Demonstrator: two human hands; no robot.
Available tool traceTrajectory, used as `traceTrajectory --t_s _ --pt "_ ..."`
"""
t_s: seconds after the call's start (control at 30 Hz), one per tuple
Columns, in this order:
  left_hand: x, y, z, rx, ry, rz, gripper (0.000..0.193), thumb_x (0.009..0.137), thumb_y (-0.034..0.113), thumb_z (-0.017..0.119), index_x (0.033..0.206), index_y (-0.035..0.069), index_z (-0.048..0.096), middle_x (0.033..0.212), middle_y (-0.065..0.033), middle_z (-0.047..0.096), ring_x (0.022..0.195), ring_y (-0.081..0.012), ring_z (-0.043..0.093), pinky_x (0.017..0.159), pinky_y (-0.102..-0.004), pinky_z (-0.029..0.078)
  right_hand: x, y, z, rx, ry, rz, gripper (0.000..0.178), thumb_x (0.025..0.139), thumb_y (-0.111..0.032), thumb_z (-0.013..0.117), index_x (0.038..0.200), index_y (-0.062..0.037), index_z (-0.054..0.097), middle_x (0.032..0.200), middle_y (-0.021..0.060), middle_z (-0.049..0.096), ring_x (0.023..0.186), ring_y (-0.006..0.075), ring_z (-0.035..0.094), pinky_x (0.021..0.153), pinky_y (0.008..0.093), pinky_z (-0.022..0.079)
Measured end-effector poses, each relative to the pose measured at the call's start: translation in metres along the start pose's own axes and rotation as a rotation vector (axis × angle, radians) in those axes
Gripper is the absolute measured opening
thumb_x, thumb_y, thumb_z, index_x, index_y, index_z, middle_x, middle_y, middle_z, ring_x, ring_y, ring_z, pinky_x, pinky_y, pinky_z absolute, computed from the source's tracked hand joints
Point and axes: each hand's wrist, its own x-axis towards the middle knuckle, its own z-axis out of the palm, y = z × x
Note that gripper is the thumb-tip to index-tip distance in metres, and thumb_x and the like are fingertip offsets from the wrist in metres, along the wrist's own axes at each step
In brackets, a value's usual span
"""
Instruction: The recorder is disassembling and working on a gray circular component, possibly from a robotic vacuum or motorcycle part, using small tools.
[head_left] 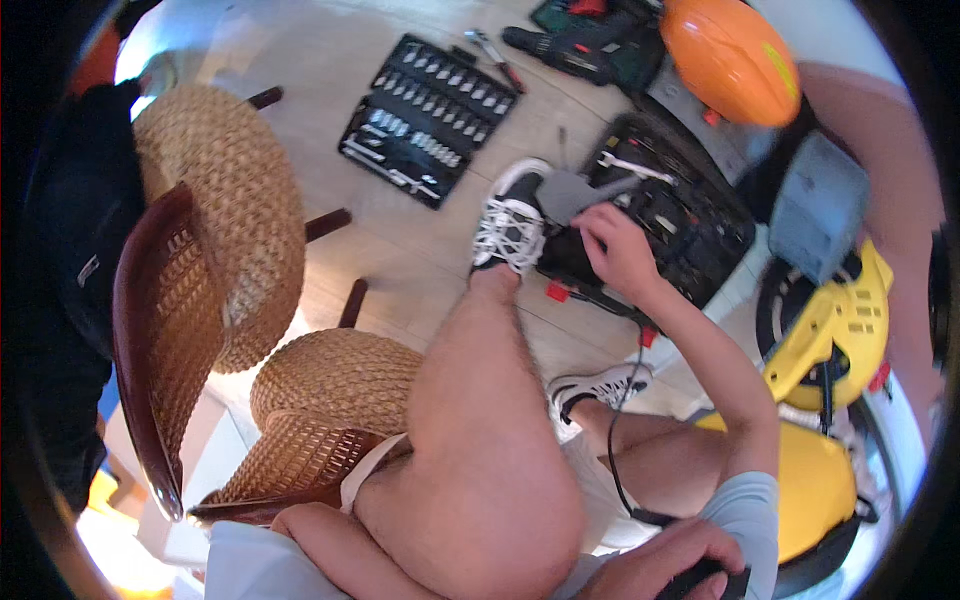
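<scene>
My right hand [620, 250] reaches out over an open black tool case [690, 225]. Its fingers are bent and pinched at the edge of a grey rounded thing with a short handle [568, 198], which is blurred. A wrench [637, 167] lies in the case among dark small tools. Low in the picture, my left hand [665, 565] comes across my lap and is closed around a black device [708, 580], partly cut off by the lower edge. From near that device a thin black cable [613, 440] runs up past my leg towards the case.
An open socket set [428, 120] lies on the floor, a ratchet [495, 60] beside it. Behind are a cordless drill [560, 52] and an orange helmet-like shell [735, 60]. Woven chairs [225, 220] stand left, near dark clothing [75, 230]. Yellow equipment [840, 320] and a blue-grey bin [818, 205] are right.
</scene>
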Motion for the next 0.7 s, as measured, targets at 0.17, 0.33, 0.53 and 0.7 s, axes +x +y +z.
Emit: traceTrajectory --t_s 0.17,0.33,0.53,0.7 --pt "0.001 -0.025 0.016 0.139 0.045 0.051 0.031 0.092 0.007 0.064 0.122 0.004 0.055 0.106 -0.0107 0.06 0.095 -0.0197 0.06 0.09 -0.0325 0.046 -0.124 -0.045 -0.098 -0.179 -0.436 0.438 0.02 0.091 -0.007 0.063 0.11 -0.0035 0.069 0.103 0.0186 0.066 0.097 0.0392 0.066 0.084 0.0441 0.055" --pt "-0.001 -0.056 0.009 0.227 -0.101 0.041 0.028 0.096 0.008 0.064 0.123 0.004 0.059 0.106 -0.0113 0.063 0.098 -0.0203 0.063 0.086 -0.0336 0.05 -0.174 -0.133 -0.134 0.465 0.003 0.687 0.032 0.103 -0.027 0.059 0.125 -0.0047 0.066 0.113 0.0118 0.07 0.105 0.023 0.067 0.093 0.0357 0.053" --pt "0.017 -0.073 0.007 0.31 0.017 -0.014 0.024 0.107 0.017 0.053 0.125 0.004 0.062 0.106 -0.0049 0.065 0.097 -0.0105 0.061 0.085 -0.0271 0.05 -0.2 -0.206 -0.145 1.646 0.26 0.572 0.065 0.107 -0.058 0.037 0.137 -0.0034 0.057 0.128 0.0111 0.065 0.119 0.0194 0.061 0.104 0.0357 0.047" --pt "0.024 -0.099 0.021 0.332 0.228 0.005 0.031 0.111 0.021 0.042 0.129 0.004 0.062 0.113 -0.0065 0.065 0.1 -0.0135 0.062 0.093 -0.0293 0.049 -0.216 -0.226 -0.121 1.416 0.316 0.753 0.073 0.102 -0.071 0.03 0.148 -0.0165 0.046 0.133 0.0087 0.064 0.122 0.023 0.061 0.103 0.0471 0.046"
